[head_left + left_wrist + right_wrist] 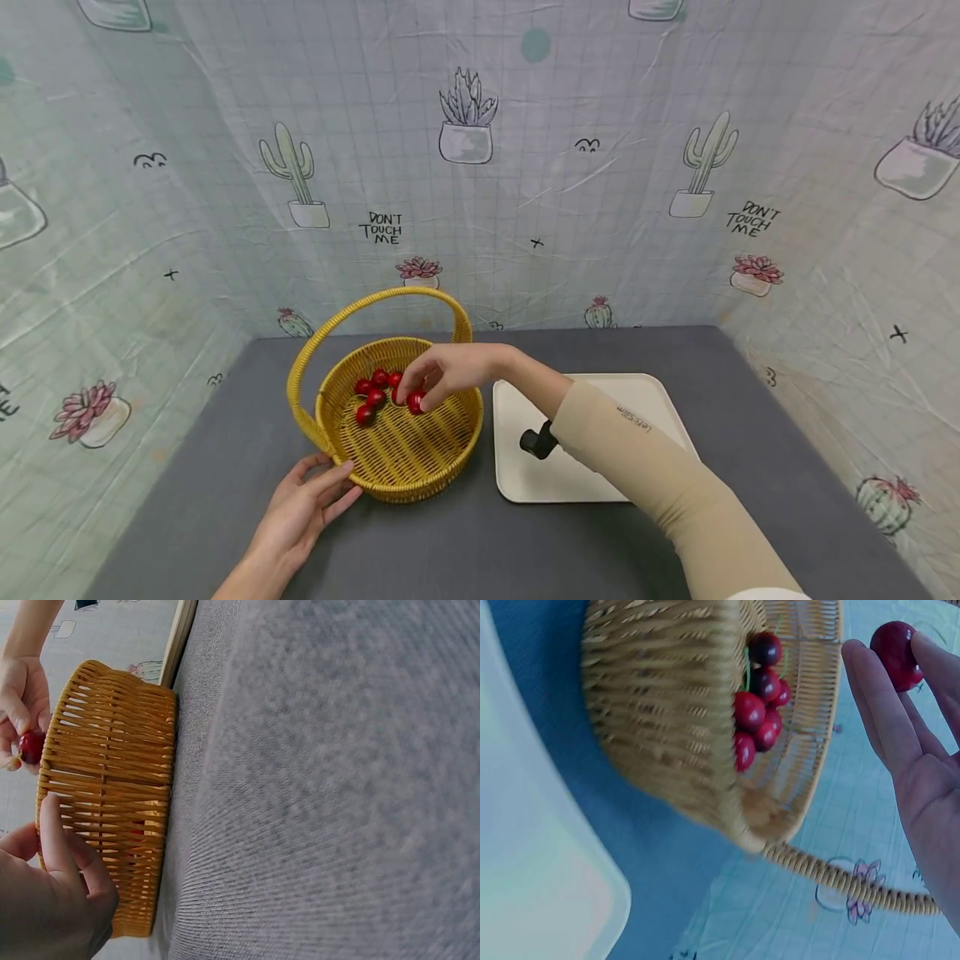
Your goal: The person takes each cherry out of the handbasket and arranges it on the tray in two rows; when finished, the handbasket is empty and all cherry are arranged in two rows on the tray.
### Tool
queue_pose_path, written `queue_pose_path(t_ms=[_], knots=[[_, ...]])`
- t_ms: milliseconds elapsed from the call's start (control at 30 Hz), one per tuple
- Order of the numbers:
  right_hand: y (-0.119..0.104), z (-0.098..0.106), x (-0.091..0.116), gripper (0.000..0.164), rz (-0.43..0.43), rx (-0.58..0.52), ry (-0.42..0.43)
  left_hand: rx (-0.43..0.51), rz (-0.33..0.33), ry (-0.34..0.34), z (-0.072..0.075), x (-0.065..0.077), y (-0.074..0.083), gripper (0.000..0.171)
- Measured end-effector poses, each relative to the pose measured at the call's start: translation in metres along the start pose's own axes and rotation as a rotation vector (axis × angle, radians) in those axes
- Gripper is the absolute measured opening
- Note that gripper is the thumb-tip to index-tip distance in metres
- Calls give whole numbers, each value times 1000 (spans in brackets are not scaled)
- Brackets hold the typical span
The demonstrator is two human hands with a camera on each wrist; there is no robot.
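A yellow woven basket (467,454) with a tall arched handle stands on the table. Inside it, toward the far left, lies a cluster of dark red cherries (376,397), some with green stems in the right wrist view. My right hand (461,367) is over the basket, pinching a single cherry (897,656) between thumb and fingertips above the others. At the basket's near left rim, my left hand (296,507) holds the edge close to the handle's base. Its fingers (56,832) lie against the woven outer wall in the left wrist view.
Right of the basket sits a cream rectangular tray (517,483), partly covered by the right forearm in a beige sleeve (645,454). A small black device (537,442) shows beside that forearm. Behind the grey table (480,550) hangs a cactus-print cloth (540,183).
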State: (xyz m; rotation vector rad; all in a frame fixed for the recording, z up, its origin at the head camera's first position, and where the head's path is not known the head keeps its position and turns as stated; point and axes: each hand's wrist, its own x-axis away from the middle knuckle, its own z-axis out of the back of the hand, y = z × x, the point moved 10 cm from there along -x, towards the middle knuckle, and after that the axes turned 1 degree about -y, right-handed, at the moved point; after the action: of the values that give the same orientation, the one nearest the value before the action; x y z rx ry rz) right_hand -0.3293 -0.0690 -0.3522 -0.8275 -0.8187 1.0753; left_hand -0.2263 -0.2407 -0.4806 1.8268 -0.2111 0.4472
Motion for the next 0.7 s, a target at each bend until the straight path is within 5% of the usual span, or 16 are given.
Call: queue_pose_path(t_ms=[700], knots=[[55, 30, 78, 30, -144, -79, 254, 18, 3, 6, 1, 1, 0, 43]])
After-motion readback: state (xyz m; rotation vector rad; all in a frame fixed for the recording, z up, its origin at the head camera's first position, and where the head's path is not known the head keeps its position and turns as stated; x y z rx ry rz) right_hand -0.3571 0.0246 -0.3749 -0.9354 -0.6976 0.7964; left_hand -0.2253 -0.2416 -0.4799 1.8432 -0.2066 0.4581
